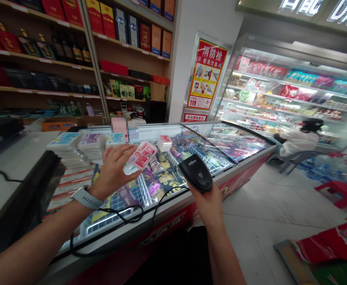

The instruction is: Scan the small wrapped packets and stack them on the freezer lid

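Observation:
My left hand (pixel 114 168), with a pale watch on its wrist, grips a small clear plastic box (pixel 142 155) with a red and white label, raised above the freezer. In my right hand (pixel 209 202) is a black barcode scanner (pixel 195 173), its head pointing away from me and to the left. A black cable (pixel 158 208) loops from near the scanner across the freezer's front edge. Stacks of similar plastic boxes with blue labels (pixel 63 140) and purple labels (pixel 90 141) stand left of my left hand. Another red-labelled box (pixel 164 142) sits farther back on the glass.
The chest freezer (pixel 241 168) holds packaged goods under glass. Liquor shelves (pixel 42 59) rise behind it. A person (pixel 300 138) sits on a grey chair (pixel 294 158) by a lit cooler (pixel 289 91). A red stool (pixel 336 194) and stacked red packages (pixel 328 241) are at right.

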### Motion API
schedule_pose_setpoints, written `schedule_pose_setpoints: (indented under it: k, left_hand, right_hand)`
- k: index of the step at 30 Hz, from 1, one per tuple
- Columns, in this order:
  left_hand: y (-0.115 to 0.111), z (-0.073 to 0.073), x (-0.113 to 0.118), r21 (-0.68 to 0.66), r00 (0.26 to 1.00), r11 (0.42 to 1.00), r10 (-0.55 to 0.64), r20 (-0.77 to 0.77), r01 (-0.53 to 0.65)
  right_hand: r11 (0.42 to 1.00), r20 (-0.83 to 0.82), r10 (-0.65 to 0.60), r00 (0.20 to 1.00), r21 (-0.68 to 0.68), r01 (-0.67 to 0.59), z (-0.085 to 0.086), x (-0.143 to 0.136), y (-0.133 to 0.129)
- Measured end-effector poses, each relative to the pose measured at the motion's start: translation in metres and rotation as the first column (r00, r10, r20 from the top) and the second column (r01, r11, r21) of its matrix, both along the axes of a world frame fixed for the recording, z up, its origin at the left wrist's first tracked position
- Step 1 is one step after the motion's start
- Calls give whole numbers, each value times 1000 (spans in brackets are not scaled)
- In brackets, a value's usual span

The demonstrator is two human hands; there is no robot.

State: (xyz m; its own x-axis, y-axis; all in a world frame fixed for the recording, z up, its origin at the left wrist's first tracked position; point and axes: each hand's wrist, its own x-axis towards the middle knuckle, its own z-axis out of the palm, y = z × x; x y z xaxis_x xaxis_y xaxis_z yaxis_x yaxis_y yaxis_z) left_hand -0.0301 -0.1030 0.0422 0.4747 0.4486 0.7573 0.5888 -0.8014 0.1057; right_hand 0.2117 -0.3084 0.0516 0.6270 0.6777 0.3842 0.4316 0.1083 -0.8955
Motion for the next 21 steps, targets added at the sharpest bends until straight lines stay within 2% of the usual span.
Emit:
schedule_pose_setpoints:
  k: [4,8,18,21]
  left_hand:
    - [6,-6,-24,73,1000,997,17,25,-18]
    - [7,-6,-33,62,999,998,14,43,-17]
    - [-1,2,-39,-24,999,999,35,18,-34]
    - [-1,1,-40,17,999,999,36,9,-36]
  right_hand:
    - [994,168,107,980,-52,-100,8,-13,8]
    - [977,314,194,929,-146,-155,11,-28,16]
    - [952,363,260,895,-251,-175,7,-42,25]
    - [949,360,266,894,-258,-178,7,-42,24]
